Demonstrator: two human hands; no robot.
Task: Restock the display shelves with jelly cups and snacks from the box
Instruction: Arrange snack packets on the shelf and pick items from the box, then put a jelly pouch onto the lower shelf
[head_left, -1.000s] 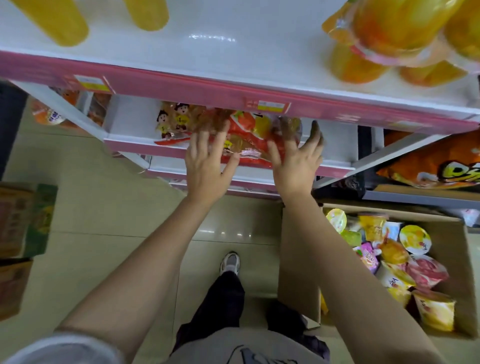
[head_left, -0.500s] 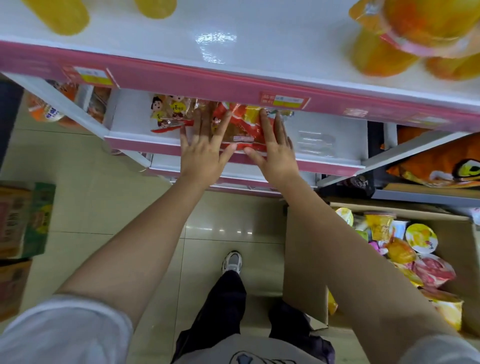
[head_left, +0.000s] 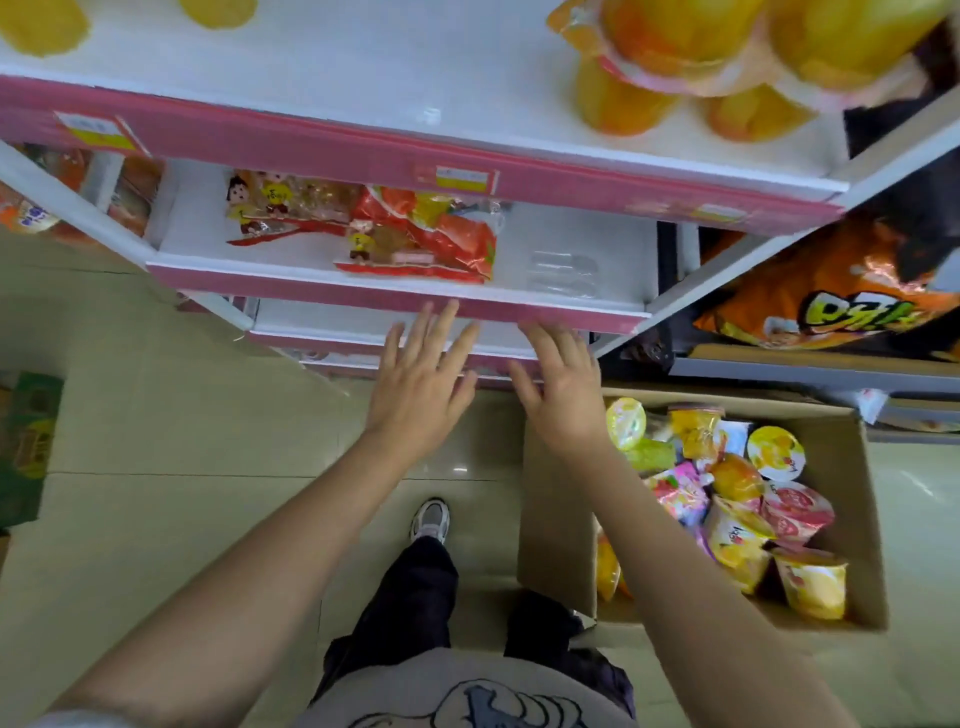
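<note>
Both hands off the snack packs since 0.5 s ago and pulled back out of the shelf; packs stay where they were pressed. Left to right: green printed carton on the tiled floor at far left. Middle white shelf with pink front lip carries a clear cartoon-figure snack pack, and just right of it, overlapping, a red-orange foil snack pack; right part of that shelf is bare white. Left hand hangs below the shelf lip, fingers straight and spread, holding nothing, fingertips about at the pink edge. Right hand beside it, fingers loosely extended, also holding nothing, above the box's near-left corner. Brown cardboard box on the floor at right, holding mixed yellow, pink and green jelly cups. Top shelf upper right: bundled orange jelly cups. Far right, neighbouring shelf: large orange snack bag with green lettering.
</note>
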